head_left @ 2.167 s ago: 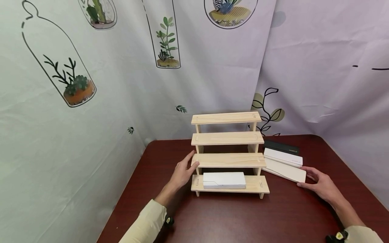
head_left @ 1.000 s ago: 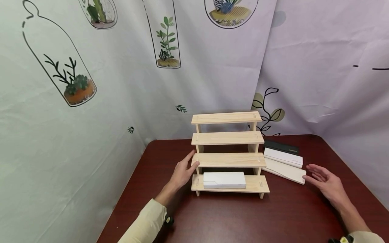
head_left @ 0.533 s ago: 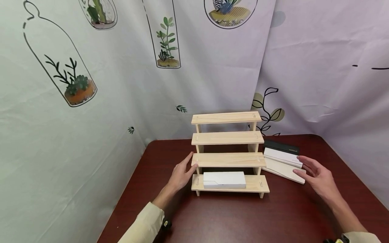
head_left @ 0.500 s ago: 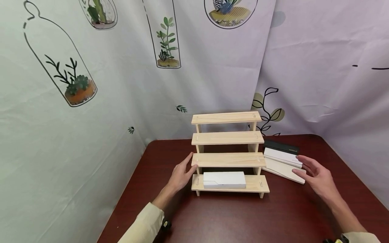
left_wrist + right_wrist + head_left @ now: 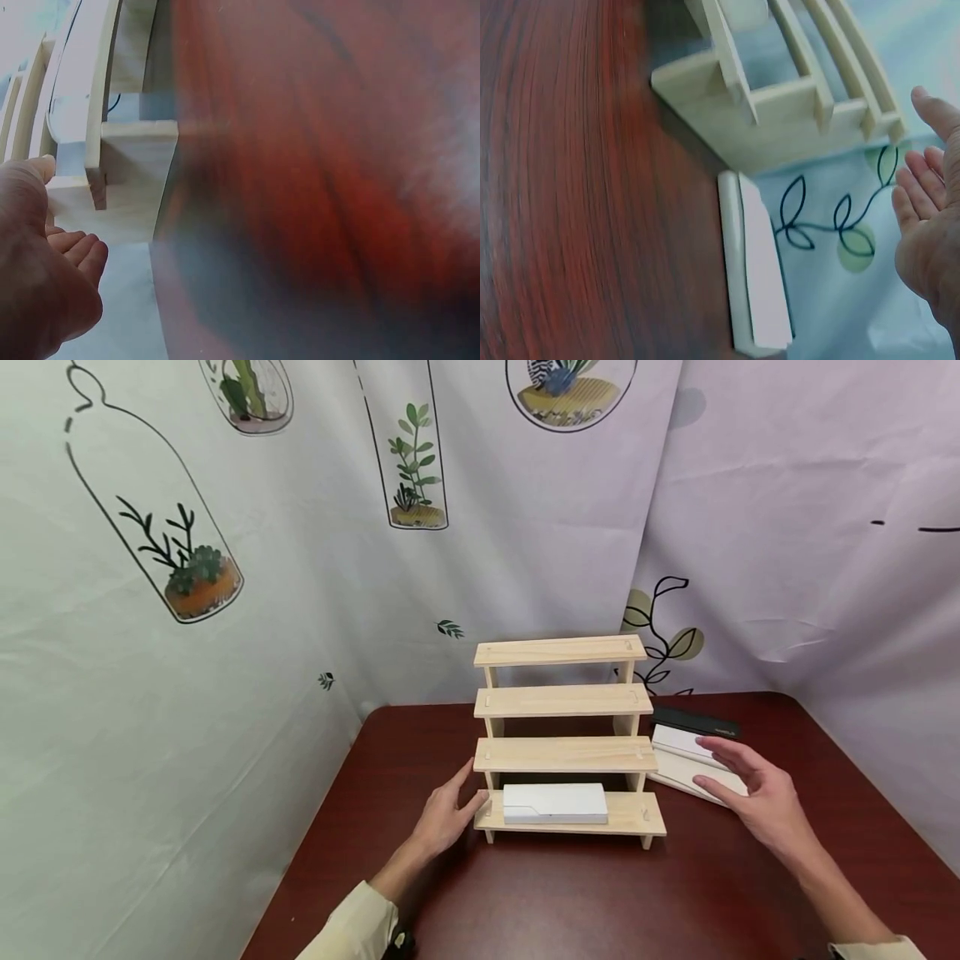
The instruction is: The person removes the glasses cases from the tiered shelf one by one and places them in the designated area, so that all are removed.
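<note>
Change of state: the right hand (image 5: 753, 785) has left the outer end of the stacked boxes, where it rested about two seconds ago, and has moved inward. It now hovers above the near white box (image 5: 678, 766), fingers spread and straight, holding nothing. Whether a fingertip touches the box cannot be determined from the head view. The right wrist view shows the palm open, clear of the boxes below it. In judgement, this hand is repositioning over the stack for a new grip.

The left hand (image 5: 444, 814) has slipped down from the second tier of the shelf to the left end of the bottom tier. Its fingers are relaxed and lie against the side of the wooden tiered shelf (image 5: 562, 702), steadying it; nothing is clamped.

Shelf contents:
- Bottom tier: one white box (image 5: 555, 803), lying flat, roughly centred.
- Upper three tiers: nothing on them.

Beside the shelf, on the red-brown counter (image 5: 570, 893), to its right: two white boxes side by side, and a black box (image 5: 693, 721) behind them, near the printed backdrop (image 5: 225, 568).
</note>
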{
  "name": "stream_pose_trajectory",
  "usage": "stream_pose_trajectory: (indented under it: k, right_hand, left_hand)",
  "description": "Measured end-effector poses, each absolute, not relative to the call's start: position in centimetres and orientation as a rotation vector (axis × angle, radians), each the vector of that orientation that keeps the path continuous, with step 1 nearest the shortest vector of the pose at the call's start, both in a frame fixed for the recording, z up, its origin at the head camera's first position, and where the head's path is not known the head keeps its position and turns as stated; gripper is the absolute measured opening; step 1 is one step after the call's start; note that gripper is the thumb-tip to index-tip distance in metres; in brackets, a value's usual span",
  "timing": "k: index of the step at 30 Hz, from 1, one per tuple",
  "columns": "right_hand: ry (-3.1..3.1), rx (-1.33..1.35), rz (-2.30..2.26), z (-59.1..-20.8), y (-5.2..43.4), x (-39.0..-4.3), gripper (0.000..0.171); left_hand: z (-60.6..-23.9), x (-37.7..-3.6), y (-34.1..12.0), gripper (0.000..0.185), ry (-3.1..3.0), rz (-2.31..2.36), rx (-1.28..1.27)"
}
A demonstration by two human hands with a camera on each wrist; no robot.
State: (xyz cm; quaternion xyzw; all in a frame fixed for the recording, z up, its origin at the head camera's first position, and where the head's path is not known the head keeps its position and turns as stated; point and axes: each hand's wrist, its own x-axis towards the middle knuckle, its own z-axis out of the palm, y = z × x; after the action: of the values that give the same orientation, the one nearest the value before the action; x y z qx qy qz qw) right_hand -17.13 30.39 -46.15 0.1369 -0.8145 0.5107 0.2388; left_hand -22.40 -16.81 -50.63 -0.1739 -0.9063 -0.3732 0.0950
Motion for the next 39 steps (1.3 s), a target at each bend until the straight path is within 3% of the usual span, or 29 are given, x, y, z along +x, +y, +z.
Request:
stream_pose_trajectory:
  k: [15,39]
  right_hand:
    - [-2.184,0.638,1.617,-47.0,26.5,-17.0,0.054]
    - [-2.383,0.760,1.642,-49.4,24.1,-18.8,0.047]
  left_hand:
    - [-51.7,-20.8,-16.1,0.067,-2.737,-1.162,-0.488]
    - [-52.1,-20.5,-15.8,0.066,-2.734,-1.140,-0.510]
